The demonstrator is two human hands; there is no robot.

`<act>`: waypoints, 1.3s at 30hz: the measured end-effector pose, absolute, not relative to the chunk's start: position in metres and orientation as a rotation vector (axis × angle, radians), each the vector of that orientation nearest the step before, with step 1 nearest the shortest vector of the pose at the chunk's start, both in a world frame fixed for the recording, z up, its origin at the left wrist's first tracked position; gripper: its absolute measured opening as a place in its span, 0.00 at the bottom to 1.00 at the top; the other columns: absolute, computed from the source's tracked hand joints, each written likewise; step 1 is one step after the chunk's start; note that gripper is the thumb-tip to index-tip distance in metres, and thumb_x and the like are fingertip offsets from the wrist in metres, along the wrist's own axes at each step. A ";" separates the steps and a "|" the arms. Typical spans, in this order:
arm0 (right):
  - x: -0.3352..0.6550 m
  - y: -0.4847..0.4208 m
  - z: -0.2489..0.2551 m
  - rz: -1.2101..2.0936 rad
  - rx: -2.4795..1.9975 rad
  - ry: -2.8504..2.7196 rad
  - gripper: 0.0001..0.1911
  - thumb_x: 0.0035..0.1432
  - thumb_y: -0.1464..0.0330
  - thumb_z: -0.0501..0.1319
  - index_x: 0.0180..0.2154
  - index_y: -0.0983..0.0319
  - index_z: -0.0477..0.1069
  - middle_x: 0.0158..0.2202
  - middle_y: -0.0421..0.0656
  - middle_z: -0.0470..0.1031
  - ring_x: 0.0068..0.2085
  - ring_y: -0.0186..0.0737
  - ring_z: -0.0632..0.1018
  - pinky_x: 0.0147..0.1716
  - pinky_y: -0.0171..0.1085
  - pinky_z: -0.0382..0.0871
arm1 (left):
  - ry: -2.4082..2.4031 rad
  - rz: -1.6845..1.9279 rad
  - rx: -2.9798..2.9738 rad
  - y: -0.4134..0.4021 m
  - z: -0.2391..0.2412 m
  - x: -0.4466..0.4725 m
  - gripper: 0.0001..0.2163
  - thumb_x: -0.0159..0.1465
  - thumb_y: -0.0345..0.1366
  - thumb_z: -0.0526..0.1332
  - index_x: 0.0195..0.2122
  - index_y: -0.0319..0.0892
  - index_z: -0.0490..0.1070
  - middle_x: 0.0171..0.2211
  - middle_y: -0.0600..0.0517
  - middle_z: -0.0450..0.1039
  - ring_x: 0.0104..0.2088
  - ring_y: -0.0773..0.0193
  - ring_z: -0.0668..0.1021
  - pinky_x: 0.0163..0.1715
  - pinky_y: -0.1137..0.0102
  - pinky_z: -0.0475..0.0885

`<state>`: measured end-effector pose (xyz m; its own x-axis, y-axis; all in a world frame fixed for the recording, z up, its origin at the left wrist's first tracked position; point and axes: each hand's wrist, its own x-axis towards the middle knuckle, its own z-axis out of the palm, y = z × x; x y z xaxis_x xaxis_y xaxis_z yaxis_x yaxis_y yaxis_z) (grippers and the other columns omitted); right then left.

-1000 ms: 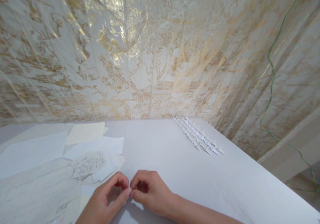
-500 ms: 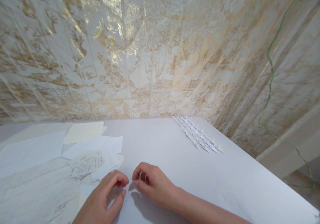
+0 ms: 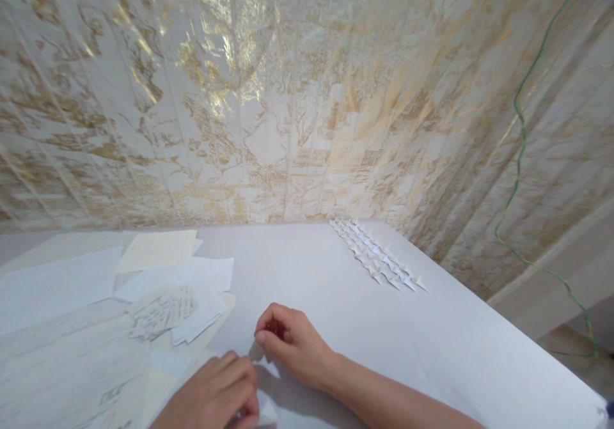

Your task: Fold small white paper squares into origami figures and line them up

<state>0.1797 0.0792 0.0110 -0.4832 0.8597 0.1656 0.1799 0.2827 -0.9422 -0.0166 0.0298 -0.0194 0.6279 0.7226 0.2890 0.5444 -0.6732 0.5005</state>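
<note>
My left hand (image 3: 215,394) is low in the view with its fingers curled down over the table. A small piece of white paper (image 3: 267,411) pokes out beside its fingertips, mostly hidden by the hand. Just to the right, my right hand (image 3: 295,341) hovers near the tabletop, thumb and index finger pinched together. Whatever may be between those fingertips is too small to make out. Under the right hand lies its shadow, along with a bright white scrap I cannot identify.
Rows of small pointed folded-paper shapes (image 3: 377,254) lie at the back right of the white table (image 3: 432,346). Loose paper sheets (image 3: 71,288), some with writing, overlap on the left. A gold-patterned covering (image 3: 288,96) stands behind. A green cord (image 3: 520,141) hangs at right.
My left hand has turned over, knuckles up, and moved slightly down and right with its fingers curled in. My right thumb and index finger have closed together. White paper now shows beside the left fingertips.
</note>
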 end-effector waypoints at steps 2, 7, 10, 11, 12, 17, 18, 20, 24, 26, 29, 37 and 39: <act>0.182 0.077 0.016 1.172 -0.835 -1.979 0.02 0.60 0.70 0.63 0.34 0.61 0.72 0.28 0.35 0.68 0.29 0.32 0.68 0.32 0.30 0.62 | 1.201 0.633 2.280 0.034 -0.003 -0.022 0.09 0.67 0.40 0.56 0.29 0.49 0.70 0.32 0.56 0.77 0.35 0.61 0.78 0.37 0.71 0.68; 0.181 0.072 0.019 1.155 -0.839 -2.125 0.05 0.56 0.75 0.64 0.34 0.60 0.74 0.30 0.36 0.70 0.31 0.32 0.70 0.35 0.30 0.65 | 1.415 0.499 2.073 0.042 0.033 -0.025 0.12 0.65 0.45 0.53 0.27 0.47 0.69 0.30 0.53 0.76 0.34 0.58 0.79 0.36 0.68 0.71; 0.178 0.071 0.016 1.267 -0.944 -1.993 0.07 0.54 0.78 0.63 0.31 0.61 0.74 0.26 0.34 0.70 0.28 0.31 0.69 0.31 0.29 0.64 | 1.419 0.556 2.024 0.043 0.037 -0.023 0.15 0.65 0.48 0.52 0.28 0.47 0.69 0.29 0.54 0.75 0.33 0.58 0.79 0.35 0.68 0.71; 0.177 0.071 0.015 1.295 -0.966 -1.946 0.06 0.53 0.78 0.63 0.30 0.62 0.74 0.25 0.34 0.69 0.27 0.30 0.69 0.31 0.29 0.64 | 1.416 0.598 1.992 0.042 0.036 -0.022 0.15 0.66 0.49 0.52 0.29 0.47 0.70 0.29 0.54 0.75 0.33 0.58 0.79 0.35 0.68 0.71; 0.177 0.071 0.014 1.317 -0.978 -1.907 0.06 0.53 0.78 0.64 0.30 0.62 0.74 0.25 0.34 0.69 0.27 0.30 0.69 0.30 0.29 0.63 | 1.413 0.645 1.949 0.042 0.034 -0.021 0.15 0.66 0.49 0.53 0.29 0.47 0.71 0.29 0.55 0.75 0.33 0.59 0.79 0.35 0.69 0.71; 0.173 0.069 0.009 1.376 -1.010 -1.786 0.08 0.49 0.80 0.62 0.30 0.62 0.72 0.23 0.32 0.69 0.24 0.29 0.69 0.26 0.28 0.62 | 1.358 0.862 1.802 0.043 0.018 -0.018 0.13 0.62 0.49 0.59 0.28 0.48 0.74 0.26 0.57 0.76 0.32 0.59 0.79 0.37 0.70 0.72; 0.172 0.069 0.008 1.383 -1.023 -1.767 0.09 0.48 0.81 0.61 0.30 0.62 0.72 0.22 0.32 0.68 0.24 0.29 0.69 0.26 0.28 0.62 | 1.364 0.882 1.809 0.043 0.015 -0.018 0.12 0.61 0.49 0.59 0.28 0.48 0.74 0.26 0.57 0.76 0.32 0.59 0.79 0.37 0.69 0.72; 0.171 0.070 0.007 1.378 -1.045 -1.732 0.10 0.47 0.82 0.60 0.29 0.62 0.70 0.21 0.31 0.68 0.23 0.28 0.68 0.25 0.28 0.61 | 1.393 0.912 1.821 0.044 0.011 -0.018 0.11 0.60 0.48 0.60 0.29 0.49 0.73 0.27 0.56 0.76 0.32 0.59 0.78 0.37 0.69 0.72; 0.170 0.074 0.006 1.325 -1.079 -1.674 0.11 0.46 0.83 0.59 0.27 0.62 0.67 0.20 0.30 0.64 0.22 0.27 0.64 0.23 0.28 0.56 | 1.422 0.907 1.815 0.045 0.006 -0.022 0.08 0.60 0.45 0.58 0.32 0.49 0.74 0.30 0.56 0.77 0.35 0.58 0.79 0.40 0.69 0.71; 0.171 0.076 0.007 1.296 -1.094 -1.680 0.12 0.46 0.84 0.58 0.27 0.62 0.67 0.20 0.30 0.63 0.22 0.28 0.63 0.23 0.28 0.55 | 1.432 0.899 1.808 0.046 0.004 -0.023 0.07 0.61 0.44 0.59 0.34 0.49 0.73 0.30 0.57 0.77 0.36 0.58 0.79 0.41 0.69 0.71; 0.175 0.077 0.012 1.191 -1.056 -1.846 0.13 0.48 0.84 0.57 0.31 0.61 0.71 0.22 0.31 0.64 0.23 0.29 0.65 0.25 0.29 0.58 | 1.462 0.854 1.830 0.047 0.005 -0.022 0.06 0.63 0.44 0.58 0.33 0.49 0.70 0.30 0.57 0.75 0.34 0.59 0.79 0.38 0.70 0.70; 0.186 0.081 0.021 0.803 -0.974 -2.351 0.19 0.55 0.81 0.58 0.43 0.57 0.78 0.31 0.39 0.75 0.34 0.37 0.72 0.38 0.32 0.64 | 1.531 0.726 1.991 0.048 0.006 -0.015 0.07 0.63 0.38 0.54 0.30 0.47 0.69 0.30 0.53 0.74 0.34 0.56 0.78 0.38 0.63 0.71; 0.187 0.082 0.020 0.764 -0.962 -2.403 0.20 0.55 0.80 0.58 0.46 0.57 0.77 0.32 0.39 0.75 0.35 0.37 0.73 0.38 0.31 0.65 | 1.533 0.723 2.029 0.049 0.003 -0.016 0.07 0.63 0.38 0.55 0.31 0.46 0.70 0.31 0.52 0.75 0.35 0.55 0.78 0.39 0.63 0.72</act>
<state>0.1871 0.0816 0.0205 -0.6617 0.7255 0.1893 0.4830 0.6056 -0.6324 -0.0162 0.0493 0.0030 0.2279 0.9666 0.1174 0.7052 -0.2470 0.6646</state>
